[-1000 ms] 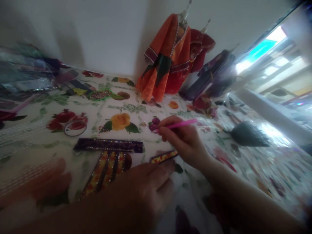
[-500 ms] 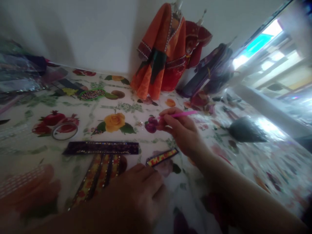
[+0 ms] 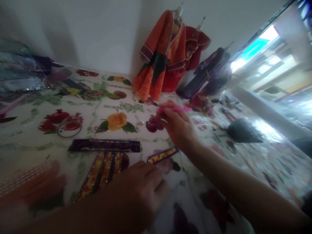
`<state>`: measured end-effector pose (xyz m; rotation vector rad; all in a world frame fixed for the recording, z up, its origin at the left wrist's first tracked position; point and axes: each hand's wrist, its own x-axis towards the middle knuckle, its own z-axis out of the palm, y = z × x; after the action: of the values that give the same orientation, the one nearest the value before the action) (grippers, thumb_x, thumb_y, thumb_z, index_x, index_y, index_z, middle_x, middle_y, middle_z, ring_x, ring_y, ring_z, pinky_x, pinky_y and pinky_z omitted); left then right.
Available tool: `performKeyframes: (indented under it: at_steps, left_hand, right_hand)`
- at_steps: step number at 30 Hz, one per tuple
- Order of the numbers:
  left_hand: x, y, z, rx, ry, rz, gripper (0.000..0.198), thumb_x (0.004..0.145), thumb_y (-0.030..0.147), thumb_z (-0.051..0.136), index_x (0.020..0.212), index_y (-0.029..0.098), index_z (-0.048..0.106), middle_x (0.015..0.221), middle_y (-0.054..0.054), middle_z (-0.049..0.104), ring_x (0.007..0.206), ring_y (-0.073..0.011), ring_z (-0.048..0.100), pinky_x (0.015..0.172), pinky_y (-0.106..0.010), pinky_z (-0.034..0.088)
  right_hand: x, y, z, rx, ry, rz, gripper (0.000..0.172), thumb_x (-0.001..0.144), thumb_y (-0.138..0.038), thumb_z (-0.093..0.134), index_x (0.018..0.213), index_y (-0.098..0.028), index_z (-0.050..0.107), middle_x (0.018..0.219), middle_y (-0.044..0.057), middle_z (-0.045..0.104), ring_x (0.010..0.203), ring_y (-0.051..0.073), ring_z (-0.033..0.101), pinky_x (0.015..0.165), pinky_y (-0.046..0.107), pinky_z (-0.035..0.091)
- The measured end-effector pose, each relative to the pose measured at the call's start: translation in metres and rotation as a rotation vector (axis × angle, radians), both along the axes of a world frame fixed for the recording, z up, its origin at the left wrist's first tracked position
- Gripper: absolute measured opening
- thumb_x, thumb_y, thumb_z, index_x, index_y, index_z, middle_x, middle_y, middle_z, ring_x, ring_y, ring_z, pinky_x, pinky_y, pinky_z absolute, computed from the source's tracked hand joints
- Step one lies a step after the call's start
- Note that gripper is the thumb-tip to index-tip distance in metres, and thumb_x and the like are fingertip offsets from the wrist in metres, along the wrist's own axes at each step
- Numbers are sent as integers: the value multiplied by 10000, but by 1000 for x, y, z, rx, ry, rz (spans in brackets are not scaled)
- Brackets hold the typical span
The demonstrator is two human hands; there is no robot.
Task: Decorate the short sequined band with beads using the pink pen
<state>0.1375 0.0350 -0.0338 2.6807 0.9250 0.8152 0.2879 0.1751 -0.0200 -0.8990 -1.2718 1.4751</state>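
My right hand [image 3: 179, 128] is raised over the table, its fingers pinched around a thin pink stick [image 3: 184, 109], perhaps a pen-like tool; its tip is blurred. My left hand [image 3: 148, 185] rests low on the table with curled fingers, at the near end of a narrow yellow-and-red patterned strip [image 3: 162, 156] with dark edging. That end and the fingertips are hidden by the hand. Left of it lies a dark purple band [image 3: 104, 146] trimmed with small shiny stones. Several patterned strips [image 3: 106, 169] extend below the band, partly covered by my left forearm.
A floral tablecloth [image 3: 136, 138] covers the table. Tiny beads fill a green dish [image 3: 95, 94]; a clear ring [image 3: 70, 129] lies nearby. An orange garment [image 3: 158, 58] and other small garments stand along the wall. Plastic packets [image 3: 21, 74] lie left, a dark packet [image 3: 245, 130] right.
My right hand has lifted slightly away from the purple fruit print with the pink stick, which now lies closer to level. My left hand stays in place. The view has shifted slightly.
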Motion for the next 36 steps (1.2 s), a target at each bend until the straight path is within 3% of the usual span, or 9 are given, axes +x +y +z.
performKeyframes:
  at_steps: [5, 10, 14, 17, 21, 27, 36]
  left_hand:
    - [4, -2, -15, 30, -54, 26, 162, 898, 83, 535, 1028, 132, 618, 1056, -91, 661, 833, -197, 588, 775, -352, 521]
    - [6, -1, -16, 46, -48, 35, 184, 914, 76, 498, 1045, 136, 613, 1041, -91, 651, 887, -213, 600, 806, -379, 529]
    - [7, -1, -17, 64, -54, 50, 187, 917, 88, 484, 1033, 140, 621, 1064, -98, 645, 922, -219, 613, 806, -384, 537]
    - [7, 0, -19, 87, -57, 50, 171, 905, 79, 489, 1000, 128, 622, 1125, -119, 636, 970, -239, 615, 806, -392, 543]
    - [5, 1, -14, 86, -46, 47, 152, 909, 74, 487, 969, 129, 615, 1114, -117, 641, 975, -234, 615, 808, -383, 544]
    - [-1, 2, -1, 27, 21, -16, 135, 896, 75, 502, 943, 134, 614, 1017, -90, 648, 863, -195, 617, 778, -354, 540]
    - [2, 1, -6, 57, 22, 12, 136, 930, 85, 480, 964, 132, 603, 1032, -91, 647, 903, -204, 606, 802, -362, 536]
  right_hand:
    - [-1, 15, -7, -15, -83, -27, 128, 812, -322, 681, 894, -235, 638, 810, -7, 621, 758, 128, 629, 794, 304, 542]
    - [-12, 3, -15, 10, -70, 36, 138, 831, -326, 679, 920, -224, 650, 781, -13, 624, 759, 114, 613, 774, 272, 521]
    - [-15, -7, -7, 3, -61, 109, 139, 875, -338, 645, 967, -234, 650, 791, -11, 630, 744, 119, 613, 690, 262, 507]
    - [-10, -8, 1, 28, -53, 62, 131, 871, -332, 647, 948, -227, 660, 839, -3, 636, 771, 123, 623, 759, 287, 535]
    - [-1, -13, 3, -20, -90, 52, 163, 872, -359, 647, 973, -231, 657, 878, 6, 634, 827, 141, 632, 852, 355, 557]
    - [-10, -20, -7, -58, -89, 131, 168, 879, -362, 650, 988, -235, 660, 860, 6, 629, 855, 136, 621, 824, 331, 579]
    - [-14, -2, -3, 0, -60, 30, 153, 835, -348, 676, 931, -230, 665, 864, -2, 633, 803, 120, 623, 800, 279, 555]
